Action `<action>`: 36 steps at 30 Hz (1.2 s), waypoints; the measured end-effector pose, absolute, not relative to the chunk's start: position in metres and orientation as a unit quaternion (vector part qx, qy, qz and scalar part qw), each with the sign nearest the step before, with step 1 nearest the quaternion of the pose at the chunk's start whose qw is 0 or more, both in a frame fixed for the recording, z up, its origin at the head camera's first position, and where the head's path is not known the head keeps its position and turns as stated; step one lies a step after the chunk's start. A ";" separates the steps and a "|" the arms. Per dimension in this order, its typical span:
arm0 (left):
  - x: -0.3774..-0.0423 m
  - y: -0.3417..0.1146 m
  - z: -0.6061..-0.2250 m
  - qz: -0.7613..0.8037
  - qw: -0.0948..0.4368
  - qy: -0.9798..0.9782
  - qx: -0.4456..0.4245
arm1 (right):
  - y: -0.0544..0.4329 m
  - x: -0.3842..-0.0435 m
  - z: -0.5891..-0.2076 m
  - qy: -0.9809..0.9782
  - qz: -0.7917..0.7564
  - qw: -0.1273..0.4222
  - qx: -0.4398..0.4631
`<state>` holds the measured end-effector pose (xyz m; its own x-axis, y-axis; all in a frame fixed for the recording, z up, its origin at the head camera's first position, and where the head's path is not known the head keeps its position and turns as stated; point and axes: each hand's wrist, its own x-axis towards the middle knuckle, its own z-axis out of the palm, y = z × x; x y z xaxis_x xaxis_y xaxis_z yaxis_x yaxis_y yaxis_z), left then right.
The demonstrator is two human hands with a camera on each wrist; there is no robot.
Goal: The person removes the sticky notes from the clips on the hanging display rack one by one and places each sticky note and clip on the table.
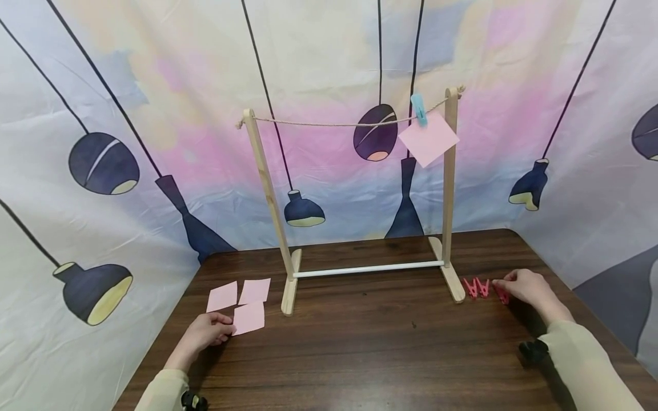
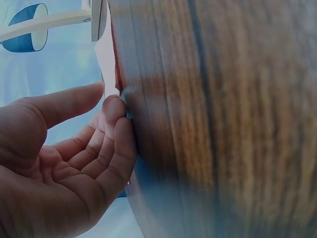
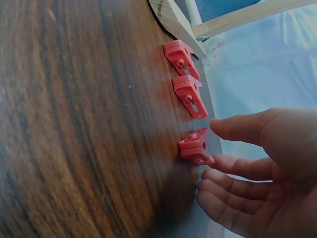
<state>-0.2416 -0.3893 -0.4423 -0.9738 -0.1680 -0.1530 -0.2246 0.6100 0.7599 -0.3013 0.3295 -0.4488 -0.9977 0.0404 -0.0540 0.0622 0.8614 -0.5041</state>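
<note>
My left hand (image 1: 205, 331) is at the near left corner of a square pink paper (image 1: 249, 318), its thumb and index finger at the edge. In the left wrist view that paper (image 2: 106, 62) shows nearly edge-on, its corner between the fingertips. At the right, my right hand (image 1: 529, 288) has thumb and index finger at the two handle ends of a red clothespin (image 3: 195, 146), which stands on the table. Two more red clothespins (image 1: 477, 287) stand in a row to its left. Two other pink papers (image 1: 223, 297) lie beyond the left hand.
A wooden stand (image 1: 449, 188) with a white crossbar (image 1: 367, 269) stands at the back of the brown table (image 1: 360, 348). From its rope (image 1: 319, 123), a blue clothespin (image 1: 418, 109) holds a pink paper (image 1: 429, 140). A painted cloth (image 1: 329, 51) hangs behind.
</note>
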 end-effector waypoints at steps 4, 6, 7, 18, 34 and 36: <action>-0.242 -0.391 -0.440 0.435 0.033 0.893 -0.111 | 0.331 -0.299 -0.447 0.965 -0.260 0.021 0.022; -0.242 -0.392 -0.439 0.436 0.028 0.892 -0.114 | 0.331 -0.298 -0.446 0.965 -0.259 0.020 0.021; -0.242 -0.393 -0.437 0.436 0.026 0.893 -0.110 | 0.332 -0.297 -0.446 0.966 -0.259 0.019 0.021; -0.251 -0.392 -0.420 0.435 0.007 0.896 -0.088 | 0.340 -0.296 -0.434 0.964 -0.263 0.002 0.037; -0.277 -0.374 -0.355 0.407 -0.018 0.913 0.008 | 0.346 -0.300 -0.382 0.956 -0.278 -0.099 -0.009; -0.282 -0.365 -0.349 0.407 -0.014 0.913 0.017 | 0.342 -0.300 -0.375 0.954 -0.281 -0.105 -0.012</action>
<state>-0.2824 -0.3652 -0.3492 -0.9990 0.0197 0.0405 0.0433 0.6676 0.7433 -0.3000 0.3415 -0.3754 -0.9776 0.0356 0.2076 -0.0825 0.8422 -0.5328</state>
